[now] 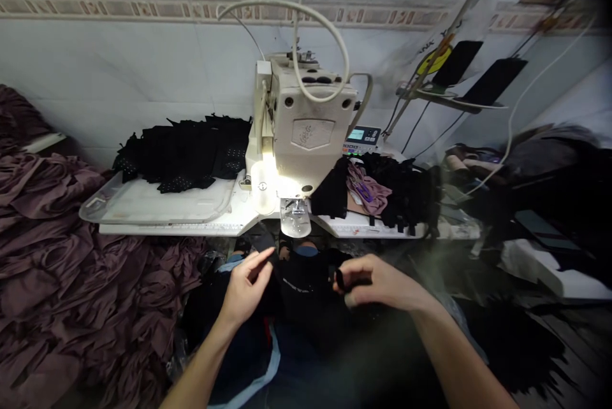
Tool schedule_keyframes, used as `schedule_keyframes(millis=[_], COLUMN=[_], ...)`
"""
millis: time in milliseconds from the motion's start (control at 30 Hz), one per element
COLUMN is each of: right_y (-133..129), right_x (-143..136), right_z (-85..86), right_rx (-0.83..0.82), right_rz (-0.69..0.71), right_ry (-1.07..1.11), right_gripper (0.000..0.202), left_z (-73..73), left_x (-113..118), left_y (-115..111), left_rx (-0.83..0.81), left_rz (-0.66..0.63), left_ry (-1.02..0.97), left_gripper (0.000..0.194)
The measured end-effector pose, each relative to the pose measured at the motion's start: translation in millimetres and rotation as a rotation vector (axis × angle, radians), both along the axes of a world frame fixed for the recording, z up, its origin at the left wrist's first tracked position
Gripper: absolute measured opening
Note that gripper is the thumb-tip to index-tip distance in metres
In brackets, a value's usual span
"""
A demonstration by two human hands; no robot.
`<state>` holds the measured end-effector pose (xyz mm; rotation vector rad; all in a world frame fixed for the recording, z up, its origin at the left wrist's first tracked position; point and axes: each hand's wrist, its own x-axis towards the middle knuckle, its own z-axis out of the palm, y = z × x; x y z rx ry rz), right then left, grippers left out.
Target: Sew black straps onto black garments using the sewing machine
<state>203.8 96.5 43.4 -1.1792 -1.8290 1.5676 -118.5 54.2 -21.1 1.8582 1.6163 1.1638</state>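
Note:
My left hand (247,286) pinches a small flat black fabric piece (264,242) between thumb and fingers, just below the front edge of the sewing table. Across from it, my right hand (370,280) is closed on a narrow black fabric strip (340,280) that curls at the fingertips. Black cloth (306,288) lies over the lap beneath both hands, so where the held pieces end is hard to make out. Ahead stands a white industrial sewing machine (306,135), its lamp lit and its rounded work arm (295,221) in front of the hands.
A clear plastic tray (138,208) with stacked black pieces (186,151) sits left of the machine. Mauve fabric (100,294) is heaped at far left. Right of the machine lie black pieces (406,189), a mauve bundle (368,189) and a control panel (362,136). Thread cones (495,83) stand above.

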Motion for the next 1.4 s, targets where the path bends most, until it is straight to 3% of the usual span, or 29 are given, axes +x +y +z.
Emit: schedule_keyframes(millis=[100,167,267,367,500,567,633,700,800,933,1000,1100,1233,1400], right_y=[4,1,-6,-12,-13,-14,-13,-9,5,32,42,45,35,24], right_x=[-10,-27,-57,-73,-76,-76,-77,-81,-90,-102,-104,-100,-86,-77], right_z=[-13.4,-24.1,-36.0,-38.7,-28.9,-21.1,-12.7,-4.7,5.6,14.0,16.6,19.0,14.8,-5.5], right_rx=[0.069,0.19,0.28,0.254,0.225,0.292,0.427,0.587,0.768,0.847,0.859,0.916,1.034,1.04], right_rz=[-0.183,-0.265,-0.187,-0.074,-0.083,-0.122,-0.177,-0.241,-0.37,-0.504,-0.507,-0.387,-0.226,-0.251], right_ry=[0.044,0.062,0.044,0.036,0.088,0.101,0.122,0.152,0.15,0.107,0.097,0.031,-0.117,-0.146], right_gripper=[0.034,0.033,0.027,0.037,0.033,0.028,0.023,0.018,0.015,0.027,0.031,0.032,0.024,0.038], left_z=[4.1,7.7,13.8,18.0,21.7,27.4,37.8,51.6,71.0,83.1,83.6,80.0,73.9,71.6], left_x=[20,33,48,54,48,44,43,43,47,47,45,43,41,41], left_y=[-15,-24,-31,-33,-32,-31,-29,-25,-14,9,18,24,19,15], left_rx=[-0.143,-0.206,-0.261,-0.299,-0.408,-0.439,-0.348,-0.124,0.27,0.564,0.613,0.65,0.631,0.576], left_rz=[-0.153,-0.232,-0.339,-0.394,-0.402,-0.377,-0.318,-0.237,-0.14,-0.174,-0.212,-0.202,-0.165,-0.233], left_ry=[-0.297,-0.381,-0.374,-0.299,-0.317,-0.382,-0.404,-0.32,-0.014,0.425,0.566,0.643,0.555,0.509], left_gripper=[0.032,0.031,0.027,0.025,0.027,0.028,0.026,0.02,0.013,0.033,0.037,0.035,0.031,0.039])
